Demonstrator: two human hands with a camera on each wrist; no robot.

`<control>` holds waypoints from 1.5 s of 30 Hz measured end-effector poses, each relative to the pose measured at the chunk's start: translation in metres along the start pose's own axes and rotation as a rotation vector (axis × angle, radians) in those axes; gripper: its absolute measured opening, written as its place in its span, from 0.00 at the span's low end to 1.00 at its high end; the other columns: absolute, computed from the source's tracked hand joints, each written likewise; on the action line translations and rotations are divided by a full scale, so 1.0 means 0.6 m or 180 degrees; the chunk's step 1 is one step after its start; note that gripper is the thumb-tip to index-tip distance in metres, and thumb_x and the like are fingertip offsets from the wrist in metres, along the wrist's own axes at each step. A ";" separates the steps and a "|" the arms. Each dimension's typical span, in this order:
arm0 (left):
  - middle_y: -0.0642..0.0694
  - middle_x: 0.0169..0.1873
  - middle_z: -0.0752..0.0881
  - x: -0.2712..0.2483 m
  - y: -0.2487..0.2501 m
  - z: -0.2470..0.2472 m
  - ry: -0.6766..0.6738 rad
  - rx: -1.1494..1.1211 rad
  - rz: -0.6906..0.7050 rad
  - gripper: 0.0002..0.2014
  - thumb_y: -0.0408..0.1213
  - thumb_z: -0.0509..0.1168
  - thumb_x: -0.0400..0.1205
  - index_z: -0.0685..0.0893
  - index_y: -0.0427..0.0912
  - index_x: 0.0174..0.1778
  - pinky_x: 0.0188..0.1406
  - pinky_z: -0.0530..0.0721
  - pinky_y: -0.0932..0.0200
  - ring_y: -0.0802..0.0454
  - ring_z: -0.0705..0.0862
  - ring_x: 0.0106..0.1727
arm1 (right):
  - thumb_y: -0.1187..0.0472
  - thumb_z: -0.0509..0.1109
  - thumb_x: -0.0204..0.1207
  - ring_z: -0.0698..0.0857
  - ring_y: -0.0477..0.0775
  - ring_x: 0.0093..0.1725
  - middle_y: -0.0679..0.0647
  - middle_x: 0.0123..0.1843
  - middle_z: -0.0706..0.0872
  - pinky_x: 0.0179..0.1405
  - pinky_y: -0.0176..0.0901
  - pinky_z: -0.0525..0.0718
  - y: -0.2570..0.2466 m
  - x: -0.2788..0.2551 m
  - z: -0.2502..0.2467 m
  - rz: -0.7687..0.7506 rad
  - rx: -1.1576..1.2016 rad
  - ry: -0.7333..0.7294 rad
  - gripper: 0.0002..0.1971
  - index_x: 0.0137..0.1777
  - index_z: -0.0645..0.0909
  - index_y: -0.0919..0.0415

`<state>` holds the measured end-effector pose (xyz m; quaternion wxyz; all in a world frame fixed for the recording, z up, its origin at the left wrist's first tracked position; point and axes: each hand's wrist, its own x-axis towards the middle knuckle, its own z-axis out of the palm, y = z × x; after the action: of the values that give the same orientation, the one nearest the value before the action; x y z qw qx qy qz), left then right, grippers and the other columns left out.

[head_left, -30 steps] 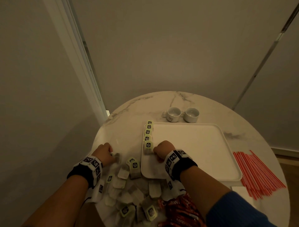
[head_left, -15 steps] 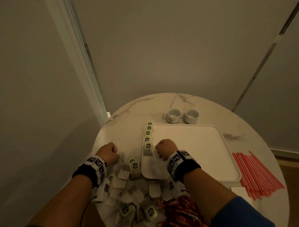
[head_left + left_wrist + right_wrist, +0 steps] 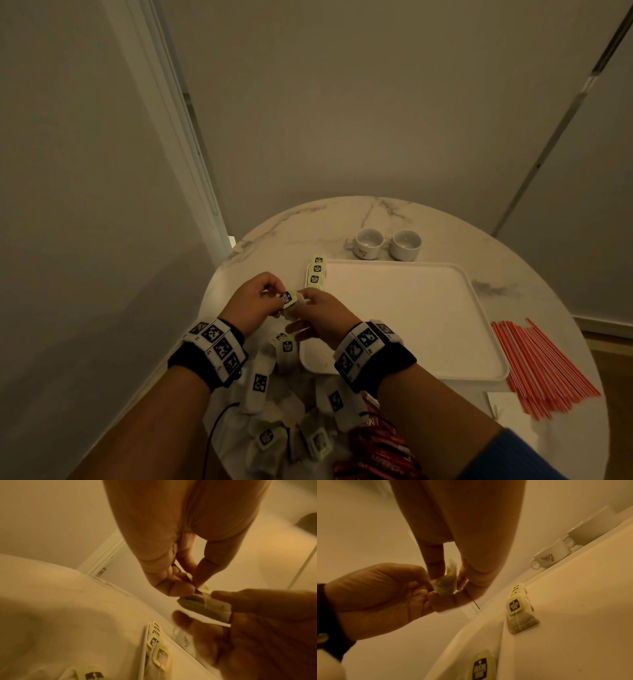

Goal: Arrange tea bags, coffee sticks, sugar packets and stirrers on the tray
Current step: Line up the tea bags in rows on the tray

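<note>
- We are holding one tea bag (image 3: 290,301) between both hands, lifted over the table (image 3: 274,246) just left of the tray (image 3: 411,308).
- Our left hand (image 3: 255,301) is pinching its tag; our right hand (image 3: 323,311) is gripping the pouch.
- Other tea bags (image 3: 315,275) are lining the tray's left edge.

Both hands (image 3: 287,308) have lifted and now pinch 1 tea bag (image 3: 288,301) together.
</note>
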<state>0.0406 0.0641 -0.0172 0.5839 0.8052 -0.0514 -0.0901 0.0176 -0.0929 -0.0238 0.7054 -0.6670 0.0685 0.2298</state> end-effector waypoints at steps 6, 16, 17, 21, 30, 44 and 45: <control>0.49 0.37 0.80 -0.011 0.013 0.018 0.0262 0.0228 0.0672 0.15 0.21 0.69 0.72 0.79 0.46 0.45 0.42 0.81 0.55 0.52 0.80 0.40 | 0.72 0.67 0.77 0.84 0.54 0.30 0.63 0.39 0.85 0.27 0.41 0.82 -0.009 -0.018 -0.021 -0.0426 -0.0002 0.0402 0.08 0.55 0.79 0.71; 0.50 0.41 0.84 -0.025 0.045 0.029 0.0299 0.0515 0.1252 0.11 0.27 0.73 0.74 0.86 0.49 0.44 0.38 0.80 0.65 0.57 0.83 0.42 | 0.62 0.70 0.78 0.77 0.47 0.24 0.55 0.30 0.80 0.18 0.37 0.72 -0.026 -0.027 -0.048 -0.0486 -0.0059 0.0847 0.09 0.47 0.84 0.69; 0.49 0.42 0.84 -0.025 0.046 0.030 0.0351 0.0461 0.1166 0.11 0.27 0.73 0.75 0.86 0.48 0.46 0.38 0.79 0.66 0.57 0.82 0.41 | 0.62 0.69 0.79 0.75 0.46 0.24 0.55 0.30 0.78 0.18 0.36 0.71 -0.026 -0.027 -0.048 -0.0455 0.0050 0.0857 0.09 0.48 0.84 0.71; 0.45 0.44 0.86 -0.024 0.054 0.030 0.0143 -0.0151 0.0218 0.12 0.33 0.69 0.79 0.82 0.46 0.58 0.35 0.82 0.58 0.50 0.86 0.42 | 0.67 0.65 0.82 0.75 0.49 0.25 0.59 0.34 0.78 0.18 0.38 0.74 -0.030 -0.029 -0.044 -0.0475 0.0564 0.0714 0.08 0.46 0.83 0.70; 0.36 0.36 0.87 -0.017 0.047 0.051 0.0045 -0.0504 -0.0070 0.10 0.23 0.70 0.76 0.82 0.36 0.51 0.28 0.84 0.58 0.47 0.87 0.32 | 0.66 0.67 0.78 0.78 0.53 0.29 0.63 0.39 0.81 0.23 0.39 0.77 -0.032 -0.025 -0.043 -0.0454 0.0736 0.0612 0.09 0.51 0.82 0.73; 0.47 0.61 0.76 -0.010 -0.026 0.065 -0.0901 0.2463 -0.0088 0.15 0.41 0.61 0.82 0.82 0.53 0.64 0.66 0.75 0.52 0.47 0.74 0.65 | 0.68 0.75 0.72 0.85 0.56 0.31 0.61 0.43 0.88 0.37 0.48 0.89 0.053 0.045 -0.071 0.0446 -0.1372 0.1127 0.06 0.45 0.81 0.59; 0.48 0.63 0.75 -0.011 -0.028 0.071 -0.1020 0.2748 -0.0073 0.17 0.41 0.60 0.83 0.80 0.56 0.67 0.68 0.74 0.50 0.46 0.72 0.66 | 0.68 0.75 0.70 0.87 0.58 0.35 0.60 0.46 0.88 0.39 0.49 0.90 0.053 0.049 -0.068 0.0402 -0.1477 0.1191 0.09 0.43 0.78 0.57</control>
<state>0.0248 0.0310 -0.0457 0.1787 0.9511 -0.1649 -0.1903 0.0393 -0.1256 -0.0688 0.4936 -0.8355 0.1843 0.1559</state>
